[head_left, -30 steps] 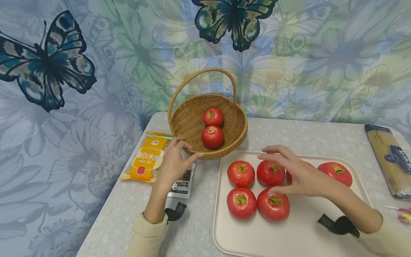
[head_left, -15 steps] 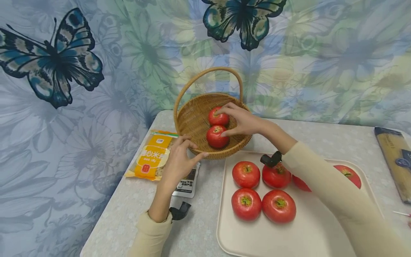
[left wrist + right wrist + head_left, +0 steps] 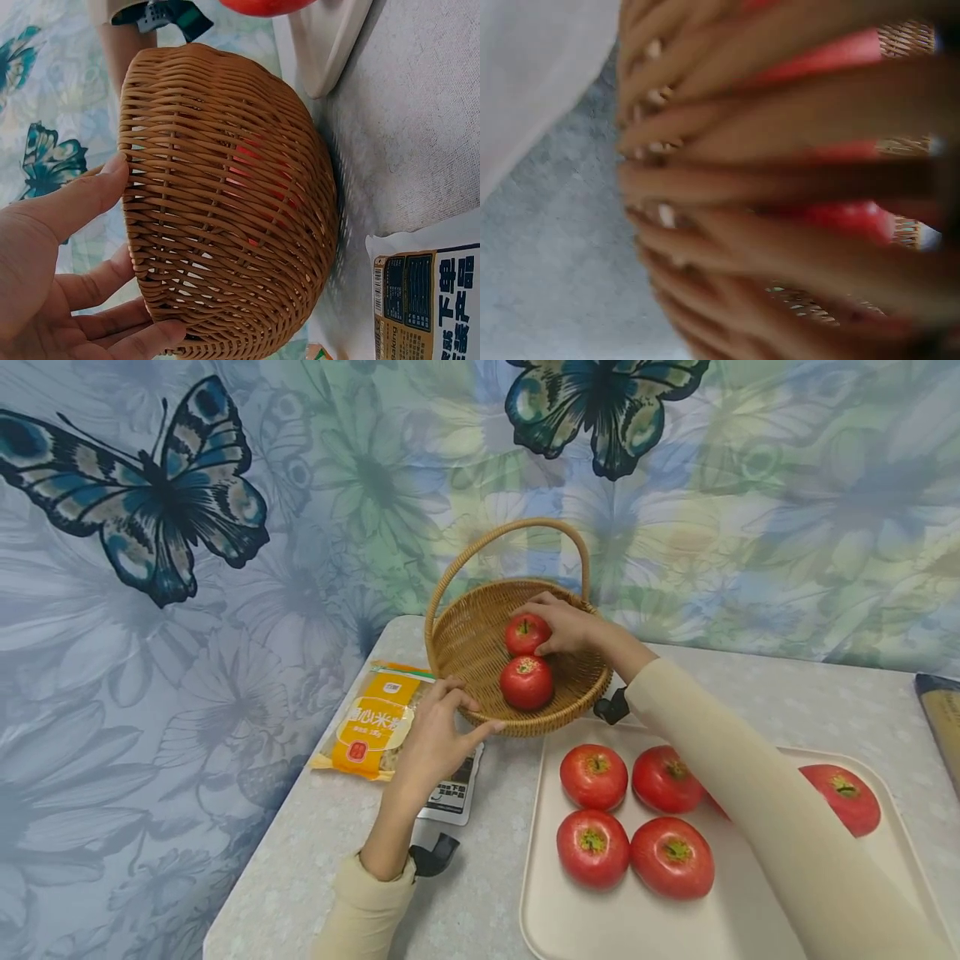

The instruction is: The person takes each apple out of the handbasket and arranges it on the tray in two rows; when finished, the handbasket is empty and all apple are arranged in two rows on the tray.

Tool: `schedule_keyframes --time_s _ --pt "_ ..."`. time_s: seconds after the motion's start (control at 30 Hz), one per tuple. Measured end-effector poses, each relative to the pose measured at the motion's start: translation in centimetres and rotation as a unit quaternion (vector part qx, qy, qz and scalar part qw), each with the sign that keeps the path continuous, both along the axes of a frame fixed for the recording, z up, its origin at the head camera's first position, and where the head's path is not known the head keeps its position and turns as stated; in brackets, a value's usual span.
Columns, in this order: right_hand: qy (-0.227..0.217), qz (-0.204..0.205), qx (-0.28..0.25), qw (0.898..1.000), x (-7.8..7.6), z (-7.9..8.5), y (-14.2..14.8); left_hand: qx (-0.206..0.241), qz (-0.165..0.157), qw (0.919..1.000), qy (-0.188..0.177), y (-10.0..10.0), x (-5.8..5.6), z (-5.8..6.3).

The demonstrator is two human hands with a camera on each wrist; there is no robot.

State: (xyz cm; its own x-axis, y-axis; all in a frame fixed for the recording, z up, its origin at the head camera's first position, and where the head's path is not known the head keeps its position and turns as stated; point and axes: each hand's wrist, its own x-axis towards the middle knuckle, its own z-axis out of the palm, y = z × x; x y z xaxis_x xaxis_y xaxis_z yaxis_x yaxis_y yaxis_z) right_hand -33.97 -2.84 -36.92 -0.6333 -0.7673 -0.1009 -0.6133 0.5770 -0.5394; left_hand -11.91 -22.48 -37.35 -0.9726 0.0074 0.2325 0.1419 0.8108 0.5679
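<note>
Right hand (image 3: 566, 625), head view: has moved in since the frame half a second ago, from spanning both basket apples to the rear apple (image 3: 525, 633) alone; fingers curl over its far side, thumb at its near right, so it appears gripped.
Left hand (image 3: 442, 728), head view: unmoved at the near-left rim of the basket (image 3: 474, 631), fingers hooked over, thumb spread along the edge.
Rear apple, head view: inside the basket, touching or just behind the front apple (image 3: 527, 685).
Tray apples (image 3: 672, 858), head view: on the tray (image 3: 551, 910) to the right, one mostly hidden by the sleeve.
Step in hand, judged: securing the rear apple with the basket steadied.
Next move, judged: calls for a firm rim hold and a lift clear of the front apple.
Basket, left wrist view: outer weave, rim held between thumb and fingers; red shows through; pouch (image 3: 427, 300) nearby on the counter (image 3: 420, 135).
Weave, right wrist view: blurred, red behind; grip cannot be told here.
</note>
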Motion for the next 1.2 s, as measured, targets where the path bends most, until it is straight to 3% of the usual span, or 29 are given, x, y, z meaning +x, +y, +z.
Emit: schedule_keyframes --time_s 0.23,0.53,0.77,1.0,1.2 --pt "0.01 0.021 0.034 0.999 -0.4 -0.9 0.3 -0.007 0.002 0.9999 0.011 0.4 0.1 0.2" --pt "0.003 0.008 0.028 1.0 -0.2 -0.8 0.8 -0.003 -0.003 0.9998 0.018 0.8 0.0 0.4" --pt "0.022 0.015 0.018 1.0 0.1 -0.3 1.3 0.001 -0.005 0.9998 0.019 0.8 0.0 0.4" --pt "0.064 0.023 -0.049 0.996 1.3 1.2 2.5 0.015 -0.013 0.9997 0.012 0.4 0.0 0.2" --pt "0.084 0.048 -0.125 0.987 4.3 3.8 5.0 0.016 -0.012 0.9998 0.007 -0.1 -0.1 0.0"
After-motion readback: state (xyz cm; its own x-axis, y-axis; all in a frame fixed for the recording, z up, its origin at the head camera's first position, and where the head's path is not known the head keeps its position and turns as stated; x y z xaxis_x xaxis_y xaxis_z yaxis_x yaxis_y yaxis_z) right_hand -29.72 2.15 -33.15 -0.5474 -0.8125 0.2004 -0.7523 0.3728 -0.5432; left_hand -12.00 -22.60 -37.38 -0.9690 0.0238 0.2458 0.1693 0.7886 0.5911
